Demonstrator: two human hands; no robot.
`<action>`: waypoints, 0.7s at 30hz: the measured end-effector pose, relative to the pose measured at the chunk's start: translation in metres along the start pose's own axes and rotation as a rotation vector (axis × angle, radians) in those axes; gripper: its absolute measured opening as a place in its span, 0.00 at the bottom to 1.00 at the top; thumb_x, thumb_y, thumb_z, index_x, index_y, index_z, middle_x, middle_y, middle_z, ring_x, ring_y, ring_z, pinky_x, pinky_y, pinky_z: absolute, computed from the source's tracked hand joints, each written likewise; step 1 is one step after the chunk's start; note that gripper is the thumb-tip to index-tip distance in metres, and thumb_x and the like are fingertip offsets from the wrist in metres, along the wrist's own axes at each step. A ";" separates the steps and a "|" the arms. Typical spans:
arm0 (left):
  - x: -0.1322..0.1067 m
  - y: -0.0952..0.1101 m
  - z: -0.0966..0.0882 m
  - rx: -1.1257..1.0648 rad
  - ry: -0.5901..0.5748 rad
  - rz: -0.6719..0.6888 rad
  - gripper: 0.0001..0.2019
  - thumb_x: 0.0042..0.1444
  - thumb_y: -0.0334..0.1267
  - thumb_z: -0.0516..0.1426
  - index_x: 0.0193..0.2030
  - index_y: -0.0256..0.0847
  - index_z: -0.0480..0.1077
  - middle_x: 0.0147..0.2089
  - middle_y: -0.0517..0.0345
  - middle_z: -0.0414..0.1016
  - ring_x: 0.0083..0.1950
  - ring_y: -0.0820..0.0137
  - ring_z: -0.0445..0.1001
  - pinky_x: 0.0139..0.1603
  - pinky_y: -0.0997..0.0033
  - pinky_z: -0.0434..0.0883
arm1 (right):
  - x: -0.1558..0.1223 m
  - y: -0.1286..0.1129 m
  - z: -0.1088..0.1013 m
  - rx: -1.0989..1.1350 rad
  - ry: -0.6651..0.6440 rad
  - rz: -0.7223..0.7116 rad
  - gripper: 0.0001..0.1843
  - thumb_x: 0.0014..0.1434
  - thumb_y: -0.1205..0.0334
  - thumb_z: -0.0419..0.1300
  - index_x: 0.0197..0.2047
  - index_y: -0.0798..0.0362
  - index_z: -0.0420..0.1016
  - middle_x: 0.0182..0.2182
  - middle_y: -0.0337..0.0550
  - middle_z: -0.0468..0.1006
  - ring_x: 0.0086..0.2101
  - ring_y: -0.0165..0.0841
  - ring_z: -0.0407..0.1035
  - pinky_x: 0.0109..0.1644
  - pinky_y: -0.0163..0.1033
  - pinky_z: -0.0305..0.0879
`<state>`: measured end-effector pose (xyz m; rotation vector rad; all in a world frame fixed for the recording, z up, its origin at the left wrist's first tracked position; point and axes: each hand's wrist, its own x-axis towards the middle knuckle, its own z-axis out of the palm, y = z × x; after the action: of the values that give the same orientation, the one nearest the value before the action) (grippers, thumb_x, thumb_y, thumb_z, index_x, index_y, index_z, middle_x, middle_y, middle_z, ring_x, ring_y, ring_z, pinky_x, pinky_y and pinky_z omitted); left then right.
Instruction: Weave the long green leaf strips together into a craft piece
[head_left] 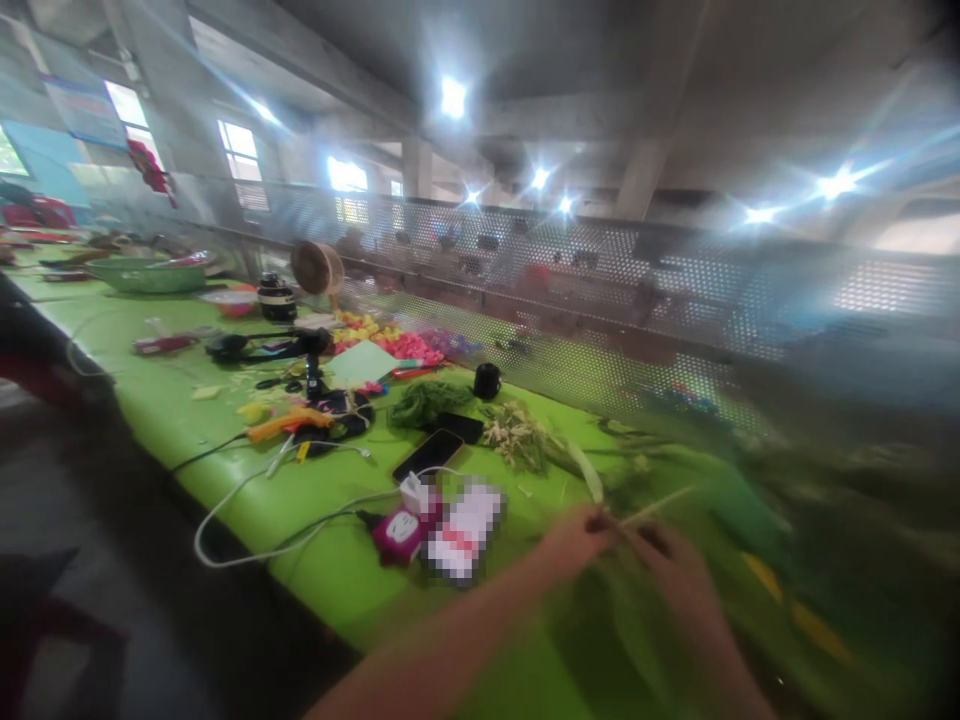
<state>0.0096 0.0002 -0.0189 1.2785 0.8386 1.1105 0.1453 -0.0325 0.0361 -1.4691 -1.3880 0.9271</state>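
My left hand point(585, 535) is closed in a pinch on a long pale green strip point(581, 465), which looks like a thin leaf or ribbon and rises from the fingertips. Right beside it, my right hand point(675, 560) is also closed, its fingertips meeting the left ones. A thin pale stalk point(660, 504) sticks out over the right fingers. Blurred green material hangs below both hands; its exact kind cannot be made out. Just beyond the left hand lies a pile of small cream-coloured pieces point(516, 432) on the green table point(322, 590).
Left of my hands are a pixelated phone-like object point(465, 532), a purple power socket point(401, 535) with cables, and a dark phone point(427, 456). Farther off are an orange glue gun point(289, 424), green netting point(427, 402), a black mug point(487, 380), and pink pieces point(401, 347). A perforated panel point(540, 300) borders the table.
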 end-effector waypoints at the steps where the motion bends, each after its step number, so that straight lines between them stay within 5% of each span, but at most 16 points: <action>1: 0.000 0.000 0.000 -0.012 -0.020 0.001 0.13 0.46 0.45 0.60 0.32 0.36 0.70 0.26 0.59 0.69 0.28 0.73 0.67 0.35 0.69 0.65 | -0.001 0.000 0.000 0.014 -0.006 0.016 0.14 0.41 0.53 0.64 0.28 0.54 0.78 0.28 0.45 0.81 0.29 0.40 0.72 0.31 0.39 0.66; 5: 0.001 -0.001 -0.001 -0.007 -0.057 -0.008 0.10 0.44 0.41 0.60 0.30 0.36 0.70 0.26 0.60 0.68 0.28 0.73 0.67 0.35 0.69 0.65 | -0.003 0.003 -0.001 0.035 0.029 0.026 0.15 0.44 0.52 0.62 0.32 0.53 0.77 0.33 0.45 0.81 0.28 0.38 0.72 0.29 0.38 0.64; 11: -0.001 -0.001 0.002 0.048 -0.024 0.080 0.09 0.49 0.40 0.58 0.33 0.36 0.70 0.27 0.61 0.68 0.30 0.74 0.66 0.35 0.71 0.65 | 0.002 0.009 -0.003 0.037 0.059 -0.079 0.11 0.42 0.53 0.62 0.23 0.53 0.73 0.20 0.38 0.75 0.24 0.33 0.67 0.29 0.36 0.62; 21: -0.001 -0.001 0.001 0.089 -0.047 0.101 0.08 0.51 0.36 0.54 0.36 0.36 0.72 0.29 0.60 0.69 0.31 0.74 0.64 0.39 0.72 0.63 | 0.003 0.011 0.000 0.033 0.053 -0.093 0.11 0.43 0.53 0.61 0.25 0.53 0.72 0.21 0.38 0.74 0.25 0.33 0.66 0.30 0.36 0.61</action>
<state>0.0102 -0.0005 -0.0200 1.4286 0.8027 1.1284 0.1491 -0.0290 0.0264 -1.3837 -1.3840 0.8427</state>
